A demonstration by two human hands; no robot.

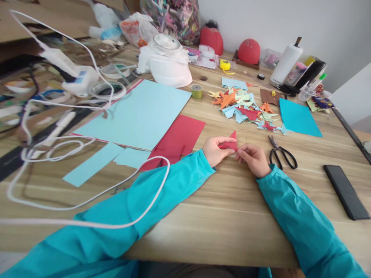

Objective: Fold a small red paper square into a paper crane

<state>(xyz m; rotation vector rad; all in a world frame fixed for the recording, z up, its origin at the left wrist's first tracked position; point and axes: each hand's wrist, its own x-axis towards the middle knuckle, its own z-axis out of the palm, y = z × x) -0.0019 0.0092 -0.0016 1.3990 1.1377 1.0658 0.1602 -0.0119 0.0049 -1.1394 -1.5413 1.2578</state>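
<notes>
A small folded red paper piece [231,142] is held just above the wooden table [232,216]. My left hand [216,150] pinches its left side with fingers closed. My right hand [253,158] pinches its right lower edge, fingers curled. Both arms wear teal sleeves. Red paper sheets [179,139] lie just left of my left hand. Black scissors [281,153] lie right of my right hand.
A pile of folded paper figures [246,108] sits behind my hands, beside a teal square sheet [298,117]. A large light blue sheet [139,114] and strips lie left. A black phone [346,191] lies right. White cables [87,181], a white kettle [168,61] and clutter fill the back.
</notes>
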